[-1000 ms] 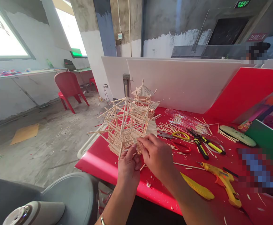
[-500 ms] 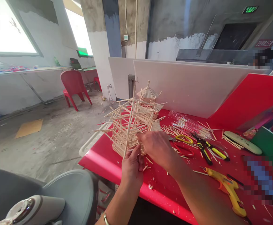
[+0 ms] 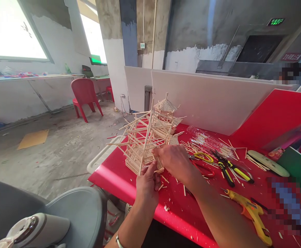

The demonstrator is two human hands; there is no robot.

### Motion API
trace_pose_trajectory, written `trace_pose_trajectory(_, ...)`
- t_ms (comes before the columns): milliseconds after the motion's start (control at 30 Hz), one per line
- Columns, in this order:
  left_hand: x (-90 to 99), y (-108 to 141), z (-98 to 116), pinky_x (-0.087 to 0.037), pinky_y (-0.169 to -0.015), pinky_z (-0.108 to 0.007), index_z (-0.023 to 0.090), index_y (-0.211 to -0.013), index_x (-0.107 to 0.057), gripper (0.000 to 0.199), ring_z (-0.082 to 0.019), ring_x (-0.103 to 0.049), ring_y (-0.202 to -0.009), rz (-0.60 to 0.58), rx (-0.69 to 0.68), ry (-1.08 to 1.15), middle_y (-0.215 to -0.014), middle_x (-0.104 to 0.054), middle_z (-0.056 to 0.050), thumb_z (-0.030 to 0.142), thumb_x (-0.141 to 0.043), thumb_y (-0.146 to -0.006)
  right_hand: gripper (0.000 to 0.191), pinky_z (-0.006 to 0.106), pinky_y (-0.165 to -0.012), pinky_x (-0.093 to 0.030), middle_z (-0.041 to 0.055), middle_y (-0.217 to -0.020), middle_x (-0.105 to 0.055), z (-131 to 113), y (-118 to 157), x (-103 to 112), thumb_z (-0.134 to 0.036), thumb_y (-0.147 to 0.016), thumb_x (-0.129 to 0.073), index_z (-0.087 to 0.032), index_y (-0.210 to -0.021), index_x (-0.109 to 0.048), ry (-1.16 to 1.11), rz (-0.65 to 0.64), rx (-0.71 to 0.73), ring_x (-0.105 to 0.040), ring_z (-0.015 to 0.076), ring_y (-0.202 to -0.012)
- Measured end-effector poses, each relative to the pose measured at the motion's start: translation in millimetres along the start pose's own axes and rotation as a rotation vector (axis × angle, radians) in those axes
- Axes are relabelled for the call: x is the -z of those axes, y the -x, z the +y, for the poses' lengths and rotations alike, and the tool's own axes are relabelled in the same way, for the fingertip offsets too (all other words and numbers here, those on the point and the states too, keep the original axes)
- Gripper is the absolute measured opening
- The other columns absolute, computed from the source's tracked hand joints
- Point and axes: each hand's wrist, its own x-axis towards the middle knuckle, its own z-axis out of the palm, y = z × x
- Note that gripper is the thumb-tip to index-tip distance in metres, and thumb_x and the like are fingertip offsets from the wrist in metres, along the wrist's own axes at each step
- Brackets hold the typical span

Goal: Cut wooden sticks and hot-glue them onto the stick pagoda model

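Observation:
A many-sided tower model (image 3: 134,155) built of thin wooden sticks stands on the red table before me. A long wooden stick (image 3: 147,137) slants down its near side to my left hand (image 3: 148,182), which is closed round its low end at the model's base. My right hand (image 3: 174,160) is curled against the model's right front, fingertips pinched close to its lower sticks. What those fingertips grip is hidden. Behind stands a second stick model, a pagoda with a pointed roof (image 3: 166,105).
Right of the models lie loose sticks in a clear bag (image 3: 212,143), yellow-handled scissors (image 3: 203,157), black-and-yellow pliers (image 3: 225,168) and a yellow glue gun (image 3: 251,208). White boards (image 3: 191,100) stand behind the table. A grey stool (image 3: 85,210) with a white cup (image 3: 44,229) is at lower left.
The view has shifted slightly, so the scene sits a little lower and further right. Both hands keep nearly the same place at the model.

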Motion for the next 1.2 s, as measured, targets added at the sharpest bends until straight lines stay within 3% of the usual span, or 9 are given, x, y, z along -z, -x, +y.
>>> trace_pose_trajectory(333, 5.1, 5, 2, -0.016, -0.030, -0.014, 0.018, -0.073, -0.054, 0.050, -0.002, -0.035, -0.034, -0.003, -0.019, -0.026, -0.051, -0.049, 0.010, 0.037, -0.093, -0.048, 0.021, 0.025, -0.059, -0.040, 0.0002, -0.089, -0.076, 4, 1, -7, -0.029, -0.095, -0.053, -0.027, -0.089, -0.073, -0.094, 0.087, 0.048, -0.069, 0.0152, -0.075)
trace_pose_trajectory(567, 19.4, 20, 7, -0.016, -0.031, -0.014, 0.018, -0.065, -0.050, 0.049, -0.001, -0.032, -0.034, -0.046, -0.035, -0.059, -0.051, -0.050, 0.008, 0.037, -0.093, -0.051, 0.020, 0.022, -0.065, -0.043, -0.0027, -0.087, -0.076, 5, 11, -11, -0.029, -0.095, -0.055, -0.030, -0.098, -0.075, -0.198, 0.130, 0.125, -0.068, 0.0115, -0.077)
trace_pose_trajectory(667, 25.0, 31, 7, -0.019, -0.033, -0.013, 0.017, -0.066, -0.055, 0.043, -0.001, -0.033, -0.036, -0.042, -0.040, -0.064, -0.049, -0.049, 0.008, 0.034, -0.092, -0.054, 0.018, 0.022, -0.070, -0.046, -0.0030, -0.088, -0.076, 6, 22, -11, -0.028, -0.094, -0.058, -0.030, -0.098, -0.075, -0.305, 0.168, 0.167, -0.068, 0.0113, -0.079)
trace_pose_trajectory(767, 26.6, 44, 6, -0.028, -0.036, -0.013, 0.015, -0.076, -0.069, 0.040, -0.004, -0.044, -0.042, -0.037, -0.065, -0.084, -0.055, -0.057, 0.004, 0.033, -0.094, -0.051, 0.015, 0.022, -0.074, -0.049, -0.0040, -0.089, -0.076, 8, 36, -12, -0.026, -0.093, -0.061, -0.029, -0.094, -0.075, -0.511, 0.202, 0.188, -0.069, 0.0107, -0.080)
trace_pose_trajectory(900, 24.2, 60, 2, -0.036, -0.038, -0.016, 0.014, -0.082, -0.077, 0.040, -0.008, -0.050, -0.047, -0.118, -0.125, -0.166, -0.058, -0.062, 0.000, 0.037, -0.092, -0.053, 0.015, 0.023, -0.077, -0.051, -0.0034, -0.092, -0.077, 13, 58, -15, -0.027, -0.094, -0.060, -0.027, -0.096, -0.075, -0.775, 0.176, 0.143, -0.070, 0.0111, -0.082)
trace_pose_trajectory(1033, 23.2, 70, -6, -0.036, -0.036, -0.017, 0.014, -0.085, -0.078, 0.038, -0.010, -0.051, -0.045, -0.199, -0.101, -0.245, -0.053, -0.061, -0.002, 0.040, -0.089, -0.060, 0.015, 0.023, -0.077, -0.052, -0.0025, -0.093, -0.077, 18, 82, -17, -0.030, -0.093, -0.061, -0.026, -0.095, -0.075, -0.959, 0.165, 0.089, -0.070, 0.0123, -0.082)
trace_pose_trajectory(1200, 24.1, 79, -19, -0.031, -0.035, -0.016, 0.014, -0.081, -0.077, 0.036, -0.006, -0.045, -0.040, -0.223, -0.065, -0.286, -0.049, -0.058, 0.000, 0.043, -0.087, -0.063, 0.014, 0.022, -0.075, -0.052, -0.0024, -0.087, -0.076, 24, 106, -21, -0.030, -0.092, -0.062, -0.026, -0.094, -0.076, -1.027, 0.213, 0.055, -0.069, 0.0124, -0.080)
